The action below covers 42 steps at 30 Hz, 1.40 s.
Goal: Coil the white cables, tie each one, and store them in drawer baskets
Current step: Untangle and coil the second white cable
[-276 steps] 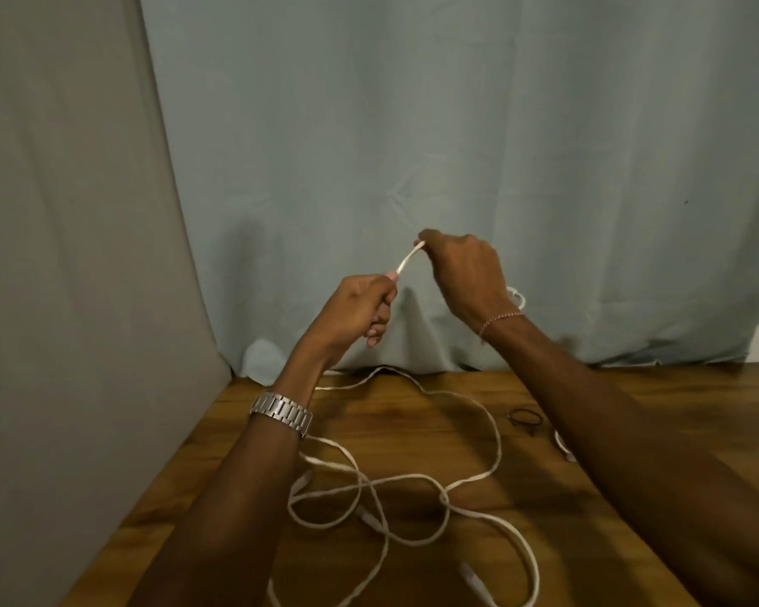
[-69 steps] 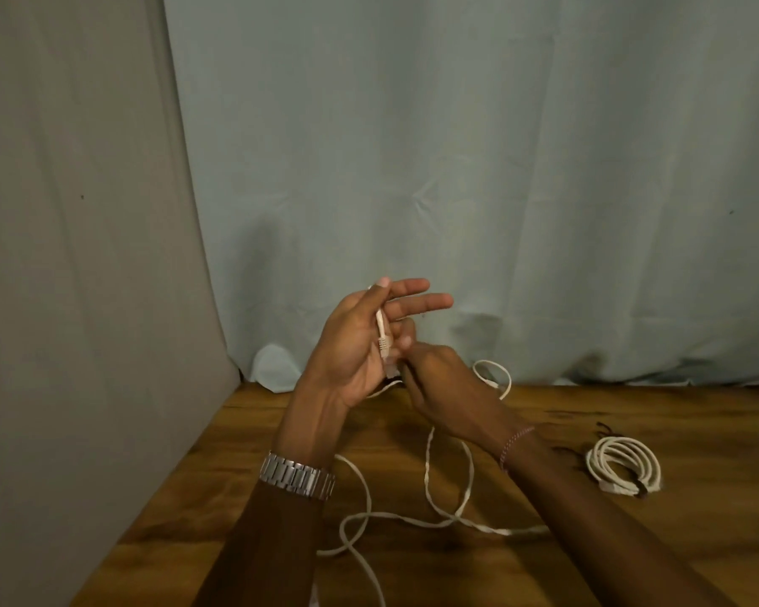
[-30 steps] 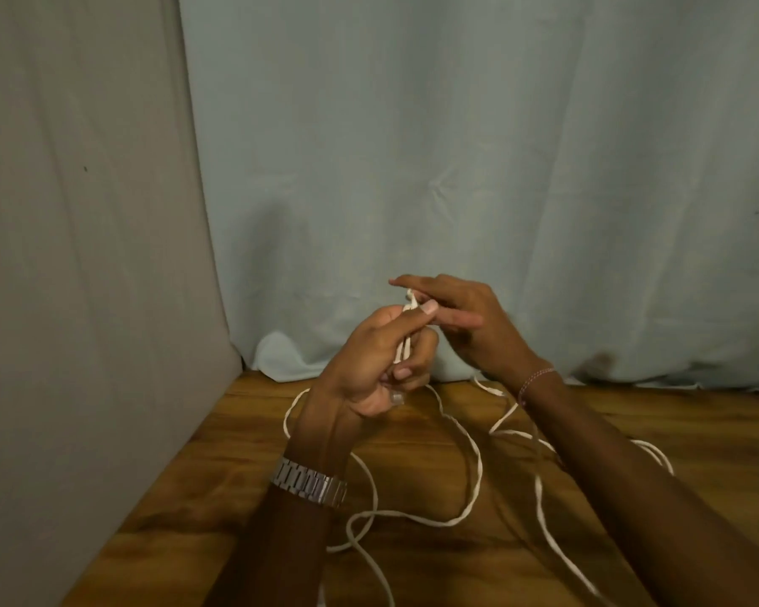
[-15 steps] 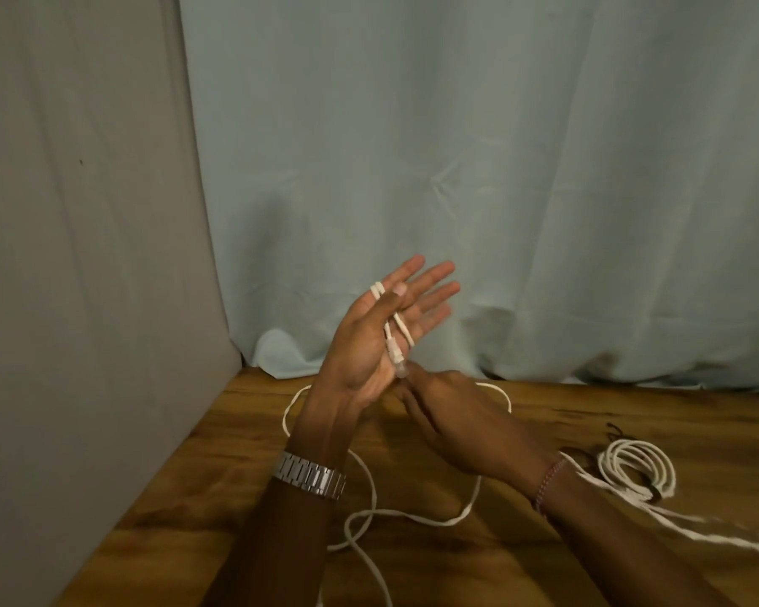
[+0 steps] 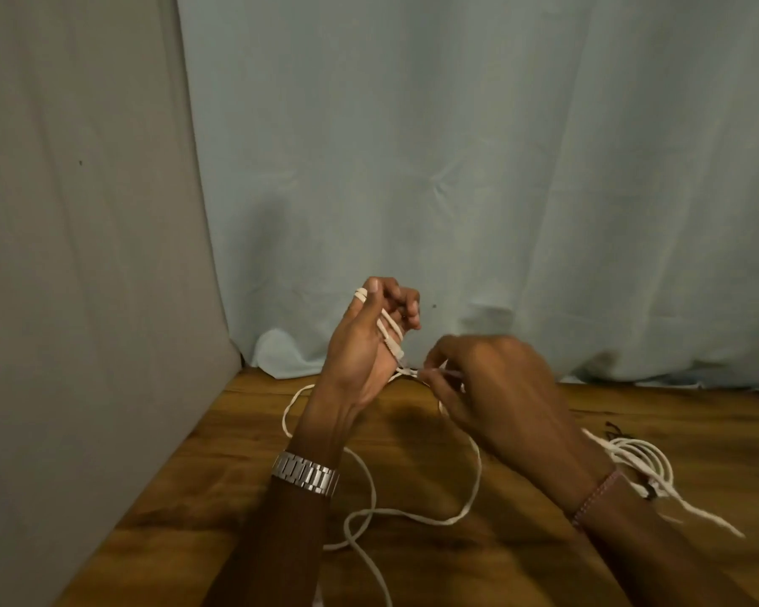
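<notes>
My left hand (image 5: 364, 343) is raised above the wooden table (image 5: 237, 475), fingers curled, with the white cable (image 5: 413, 514) looped over its fingertips and the plug end lying across its palm. My right hand (image 5: 491, 387) sits just right of it and pinches the same cable close to the left palm. The rest of the cable trails in loose loops on the table below my wrists. A coiled white cable (image 5: 636, 457) with a dark tie lies at the right, partly hidden behind my right forearm.
A pale blue curtain (image 5: 456, 168) hangs behind the table and a grey fabric panel (image 5: 84, 256) closes off the left side. The table's left edge runs diagonally along that panel.
My left fingers have curled in from spread open, with the loop still over them. My right hand has risen slightly and moved right, drawing the cable from the left palm.
</notes>
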Available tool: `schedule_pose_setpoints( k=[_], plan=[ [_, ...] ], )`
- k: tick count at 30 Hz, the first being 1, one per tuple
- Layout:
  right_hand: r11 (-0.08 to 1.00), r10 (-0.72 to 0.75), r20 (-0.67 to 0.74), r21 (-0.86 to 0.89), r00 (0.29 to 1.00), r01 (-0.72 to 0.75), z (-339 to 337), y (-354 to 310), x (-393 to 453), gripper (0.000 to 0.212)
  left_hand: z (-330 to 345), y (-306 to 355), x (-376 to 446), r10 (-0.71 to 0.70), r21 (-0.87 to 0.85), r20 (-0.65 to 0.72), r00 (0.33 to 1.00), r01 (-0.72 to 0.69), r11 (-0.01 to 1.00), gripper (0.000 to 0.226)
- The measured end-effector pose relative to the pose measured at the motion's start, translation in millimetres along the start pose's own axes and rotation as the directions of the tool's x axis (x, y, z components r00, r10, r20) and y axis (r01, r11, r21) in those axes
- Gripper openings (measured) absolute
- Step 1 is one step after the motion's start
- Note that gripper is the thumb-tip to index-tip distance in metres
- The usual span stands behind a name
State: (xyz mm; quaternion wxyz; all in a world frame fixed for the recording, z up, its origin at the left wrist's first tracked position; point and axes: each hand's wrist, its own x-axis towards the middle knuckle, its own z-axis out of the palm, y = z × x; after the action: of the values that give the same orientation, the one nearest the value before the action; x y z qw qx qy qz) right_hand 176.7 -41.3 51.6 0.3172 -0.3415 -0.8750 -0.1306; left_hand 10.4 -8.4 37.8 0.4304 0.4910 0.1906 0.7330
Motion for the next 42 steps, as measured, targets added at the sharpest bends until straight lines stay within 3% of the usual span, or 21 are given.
schedule_pose_setpoints(
  k=[5, 9, 14, 19, 22, 26, 29, 33, 37, 42],
  plan=[
    [0.979, -0.203, -0.009, 0.008, 0.979, 0.203, -35, 16, 24, 0.026, -2, 2, -4, -0.162, 0.079, 0.076, 0.984, 0.156, 0.985, 0.037],
    [0.944, -0.328, -0.105, -0.067, 0.939, 0.322, -48, 28, 47, 0.021, 2, 8, -9, -0.251, 0.172, 0.16, 0.955, 0.223, 0.96, 0.04],
    [0.923, -0.382, -0.208, -0.033, 0.9, 0.384, -40, 51, 78, 0.021, 9, 13, -10, -0.285, 0.139, 0.245, 0.927, 0.258, 0.956, 0.046],
    [0.892, -0.452, -0.336, -0.165, 0.826, 0.421, -18, 69, 93, 0.023, 12, 17, -12, -0.304, 0.065, 0.278, 0.911, 0.298, 0.952, 0.041],
    [0.92, -0.366, -0.368, -0.003, 0.855, 0.393, 5, 74, 94, 0.025, 17, 20, -14, -0.316, -0.004, 0.335, 0.887, 0.337, 0.941, 0.039],
    [0.876, -0.224, -0.238, 0.375, 0.945, 0.302, 31, 60, 77, 0.029, 26, 23, -15, -0.313, -0.051, 0.359, 0.879, 0.354, 0.934, 0.04],
    [0.853, -0.088, -0.036, 0.514, 0.996, 0.094, 57, 47, 60, 0.024, 27, 22, -14, -0.294, -0.09, 0.282, 0.913, 0.33, 0.94, 0.043],
    [0.923, -0.172, 0.081, 0.361, 0.982, 0.132, 88, 43, 31, 0.032, 23, 24, -13, -0.253, -0.006, 0.109, 0.961, 0.255, 0.967, 0.043],
    [0.944, -0.237, 0.046, 0.247, 0.971, 0.218, 79, 42, 16, 0.043, 24, 23, -12, -0.296, 0.034, 0.123, 0.947, 0.294, 0.955, 0.048],
    [0.938, -0.285, 0.094, 0.232, 0.954, 0.258, 48, 42, 6, 0.018, 22, 12, -9, -0.292, 0.036, 0.124, 0.948, 0.29, 0.956, 0.047]
  ],
)
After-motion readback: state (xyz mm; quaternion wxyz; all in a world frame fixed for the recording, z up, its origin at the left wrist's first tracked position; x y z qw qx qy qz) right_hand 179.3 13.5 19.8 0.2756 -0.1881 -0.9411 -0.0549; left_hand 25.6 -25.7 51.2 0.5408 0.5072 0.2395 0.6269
